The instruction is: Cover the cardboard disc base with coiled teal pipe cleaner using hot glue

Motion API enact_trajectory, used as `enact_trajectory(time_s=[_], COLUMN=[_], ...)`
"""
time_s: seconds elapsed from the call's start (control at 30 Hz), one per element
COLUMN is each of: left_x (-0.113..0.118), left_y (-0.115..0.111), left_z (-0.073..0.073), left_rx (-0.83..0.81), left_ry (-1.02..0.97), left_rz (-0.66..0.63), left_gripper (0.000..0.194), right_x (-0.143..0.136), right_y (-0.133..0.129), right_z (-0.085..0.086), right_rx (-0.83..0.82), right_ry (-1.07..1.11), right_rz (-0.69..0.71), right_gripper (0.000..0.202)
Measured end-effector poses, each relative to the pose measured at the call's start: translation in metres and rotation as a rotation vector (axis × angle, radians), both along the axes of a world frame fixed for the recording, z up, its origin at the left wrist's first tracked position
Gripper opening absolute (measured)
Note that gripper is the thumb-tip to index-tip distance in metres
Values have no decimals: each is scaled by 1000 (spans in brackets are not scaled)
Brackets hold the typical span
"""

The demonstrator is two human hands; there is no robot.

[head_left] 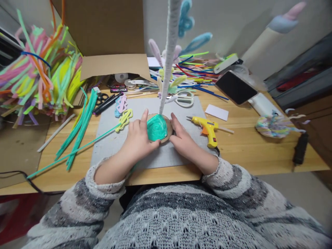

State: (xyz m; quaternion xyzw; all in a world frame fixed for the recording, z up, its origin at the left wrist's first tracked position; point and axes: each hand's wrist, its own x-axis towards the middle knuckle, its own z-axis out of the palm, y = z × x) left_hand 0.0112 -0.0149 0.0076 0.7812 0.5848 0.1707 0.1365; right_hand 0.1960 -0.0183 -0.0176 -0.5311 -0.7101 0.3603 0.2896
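A round wooden base [170, 128] lies on the grey mat, mostly covered by a flat green coil of fuzzy pipe cleaner [157, 128]. From its far edge a white wrapped stem [169, 52] rises upright. Blue, pink and yellow pipe cleaner loops show around the stem. My left hand [138, 136] grips the base's left side, its thumb along the near edge. Against the right side, my right hand [183, 138] holds the base between thumb and fingers, some of them curled out of sight. A green pipe cleaner [77, 149] stretches left from near yellow bent shapes [125, 120].
Right of the grey mat [111, 152] rests a yellow hot glue gun [207, 126]. White scissors [184, 99] lie behind the base. Bundled pipe cleaners [38, 72] crowd the left, loose green ones [83, 128] nearer. A phone [236, 87] leans at right.
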Motion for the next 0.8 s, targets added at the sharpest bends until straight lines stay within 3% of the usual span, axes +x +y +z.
enact_trajectory(time_s=[0.13,0.23,0.37,0.47,0.6,0.7,0.8], left_x=[4,-1,-10,-12,-11,-11,-11], left_y=[-6,-4,-1,0,2,3,4], left_z=[-2,-5,-10,-10,-8,-8,-8], left_rx=[-15,-18,-21,-47,-98,-115,-110], left_ry=[49,32,-22,-23,-45,-48,-37], left_rz=[84,80,-7,-75,-124,-122,-123], left_gripper=[116,120,117,113,110,109,107], right_x=[-4,1,13,19,19,20,21], right_y=[9,3,-8,-10,-10,-12,-16], right_z=[-4,-2,8,11,6,4,5], right_rx=[-47,65,363,397,232,41,87], right_ry=[34,-3,-43,35,198,238,84], right_rz=[-40,-72,-132,-213,-229,-283,-246], right_gripper=[86,79,41,7,14,32,38])
